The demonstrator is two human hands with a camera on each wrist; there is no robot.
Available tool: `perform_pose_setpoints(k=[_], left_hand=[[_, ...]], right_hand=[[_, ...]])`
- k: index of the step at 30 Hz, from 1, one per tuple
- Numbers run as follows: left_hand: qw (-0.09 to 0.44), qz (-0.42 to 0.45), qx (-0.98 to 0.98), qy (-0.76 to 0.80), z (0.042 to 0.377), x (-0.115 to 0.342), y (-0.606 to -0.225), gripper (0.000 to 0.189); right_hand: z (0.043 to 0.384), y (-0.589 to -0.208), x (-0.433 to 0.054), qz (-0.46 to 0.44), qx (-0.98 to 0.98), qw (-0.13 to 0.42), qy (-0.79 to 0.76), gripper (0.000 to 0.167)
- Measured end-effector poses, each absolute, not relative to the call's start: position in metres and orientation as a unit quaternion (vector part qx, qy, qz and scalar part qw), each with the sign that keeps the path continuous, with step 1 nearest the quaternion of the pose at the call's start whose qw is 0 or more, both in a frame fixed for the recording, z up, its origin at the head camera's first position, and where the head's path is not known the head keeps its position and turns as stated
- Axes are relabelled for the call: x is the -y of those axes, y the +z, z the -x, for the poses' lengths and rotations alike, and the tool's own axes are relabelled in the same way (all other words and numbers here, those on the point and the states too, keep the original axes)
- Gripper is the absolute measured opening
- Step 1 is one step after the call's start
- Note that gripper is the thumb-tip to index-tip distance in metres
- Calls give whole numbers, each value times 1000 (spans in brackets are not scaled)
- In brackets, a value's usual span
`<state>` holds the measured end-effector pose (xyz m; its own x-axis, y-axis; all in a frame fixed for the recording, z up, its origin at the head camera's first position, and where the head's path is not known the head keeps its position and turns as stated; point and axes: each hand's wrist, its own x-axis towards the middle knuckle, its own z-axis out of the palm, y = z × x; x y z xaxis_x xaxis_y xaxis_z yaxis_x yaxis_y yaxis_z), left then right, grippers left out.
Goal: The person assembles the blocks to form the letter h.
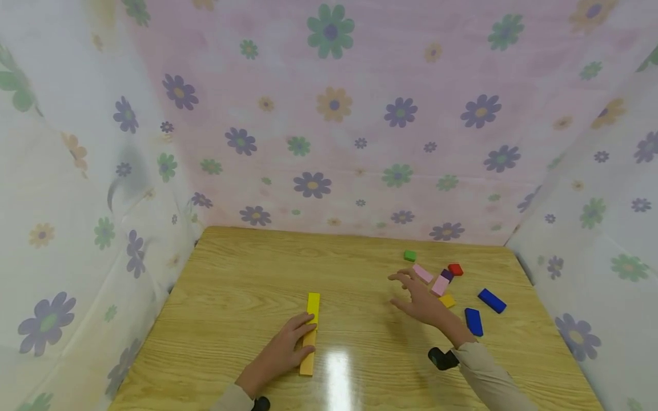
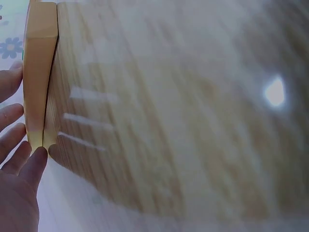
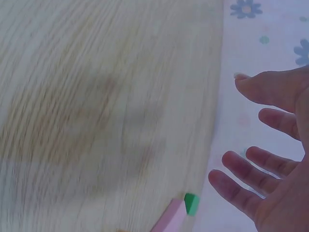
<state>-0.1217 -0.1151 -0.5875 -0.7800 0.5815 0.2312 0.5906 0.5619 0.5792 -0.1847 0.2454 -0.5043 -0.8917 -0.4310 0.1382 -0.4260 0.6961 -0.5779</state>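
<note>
A yellow block [image 1: 313, 302] and an orange block [image 1: 307, 366] lie end to end on the table in one straight line. My left hand [image 1: 276, 352] touches them from the left, its fingers loosely extended around where they meet. In the left wrist view the orange block [image 2: 38, 63] runs beside the fingertips. My right hand [image 1: 422, 303] hovers with spread fingers and holds nothing. Close to it lie two pink blocks [image 1: 422, 273] and another orange block [image 1: 447, 301], partly behind the hand. The right wrist view shows a pink block [image 3: 170, 217] and a green block [image 3: 191, 204] below the fingers.
Farther right on the wooden table [image 1: 247, 274] are a red block [image 1: 455, 269], a dark purple block [image 1: 447, 275] and two blue blocks [image 1: 492, 301]. A small green block [image 1: 409, 256] sits near the back edge. Flower-patterned curtains [image 1: 360, 131] stand behind and at both sides.
</note>
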Motion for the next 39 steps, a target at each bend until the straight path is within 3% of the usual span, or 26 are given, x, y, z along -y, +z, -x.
perform_pose_setpoints(k=[21, 39], left_hand=[[-12, 310, 881, -357, 116, 111, -589, 47], [-31, 294, 884, -362, 116, 111, -587, 48]], right_hand=[[196, -516, -320, 180, -937, -44, -297, 46], [217, -549, -369, 117, -956, 7, -267, 51]])
